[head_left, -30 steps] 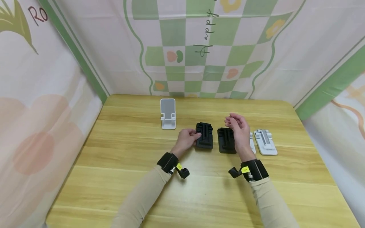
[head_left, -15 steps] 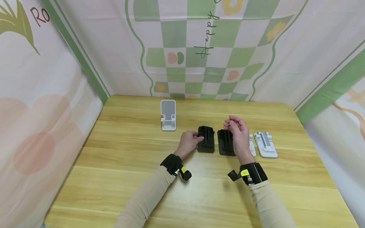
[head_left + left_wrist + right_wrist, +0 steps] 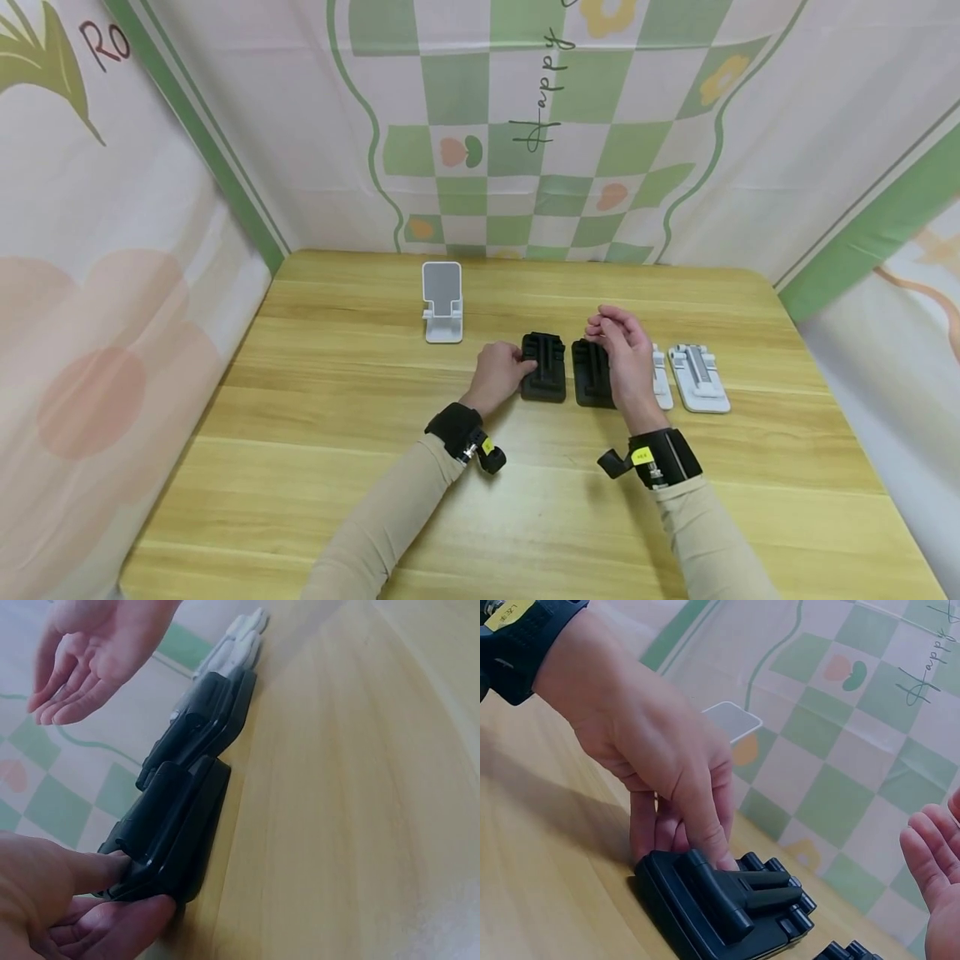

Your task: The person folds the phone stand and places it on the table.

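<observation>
My left hand (image 3: 497, 377) pinches the left edge of a folded black phone stand (image 3: 544, 367), thumb on top and fingers at its side. In the left wrist view that stand (image 3: 161, 817) lies low over the wood, its near corner between thumb and fingers. A second folded black phone stand (image 3: 591, 379) lies just to its right, partly covered by my right hand (image 3: 630, 358). That hand hovers above with relaxed fingers. The right wrist view shows its fingers (image 3: 930, 851) holding nothing.
Two folded white phone stands lie to the right: one (image 3: 662, 383) partly behind my right hand, the other (image 3: 699, 379) in full view. An unfolded white phone stand (image 3: 442, 292) stands upright at the back left. A printed curtain (image 3: 517, 200) hangs behind the wooden table (image 3: 337, 333).
My left hand has slid the black phone stand slightly right, narrowing the gap to the second black one. The right hand has shifted slightly left and stays above the row.
</observation>
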Demonstrator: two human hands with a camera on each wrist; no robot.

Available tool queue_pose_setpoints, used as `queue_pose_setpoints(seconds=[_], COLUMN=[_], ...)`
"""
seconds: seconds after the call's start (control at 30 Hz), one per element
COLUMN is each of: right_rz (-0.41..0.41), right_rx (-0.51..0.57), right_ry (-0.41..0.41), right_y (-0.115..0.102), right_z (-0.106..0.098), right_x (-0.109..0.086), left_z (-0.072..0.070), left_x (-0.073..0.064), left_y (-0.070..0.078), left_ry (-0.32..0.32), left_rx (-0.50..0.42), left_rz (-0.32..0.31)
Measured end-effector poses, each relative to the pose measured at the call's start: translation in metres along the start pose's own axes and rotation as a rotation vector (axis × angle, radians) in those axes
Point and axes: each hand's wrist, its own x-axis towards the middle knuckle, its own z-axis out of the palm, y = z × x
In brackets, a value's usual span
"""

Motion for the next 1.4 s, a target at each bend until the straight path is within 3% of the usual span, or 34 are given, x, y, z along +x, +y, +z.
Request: queue_pose_setpoints(seconds=[0.17,0.3,0.53,0.67,0.77,0.93,1.03,1.13,1.27,1.4], right_rz=[0.013,0.006,0.004,0.012,0.01,0.022,0.031,0.04,0.047,0.05], right_rx=[-0.01,-0.011,-0.001,0.005,0.018,0.043,0.046,0.041,0.016,-0.01], right_ry=[-0.003,-0.007,-0.015,-0.016,-0.023,-0.038,-0.041,-0.044,-0.046,-0.046], right_y=[0.002,0.003,0.002,0.003,0.004,0.007,0.008,0.009,0.01,0.01], right_z=[-0.001,-0.001,0.002,0.004,0.004,0.004,0.004,0.003,0.004,0.004], right_x=[-0.001,-0.001,-0.003,-0.003,-0.003,-0.003,-0.004,-0.005,-0.007,-0.008], left_z=[-0.001,-0.001,-0.006,-0.017,-0.027,-0.049,-0.066,-0.082,-0.103,-0.122], left_x=[0.0,0.0,-0.001,-0.002,-0.002,-0.002,-0.001,0.003,0.013,0.025], left_y=[0.001,0.002,-0.005,-0.017,-0.027,-0.041,-0.046,-0.051,-0.058,-0.066], left_ry=[0.021,0.018,-0.013,-0.02,0.007,0.147,0.273,0.416,0.577,0.64], left_rx=[0.059,0.051,-0.002,-0.088,-0.133,-0.023,0.046,0.083,0.062,0.038], left_rz=[-0.008,-0.016,0.003,0.022,0.069,0.285,0.429,0.516,0.52,0.481])
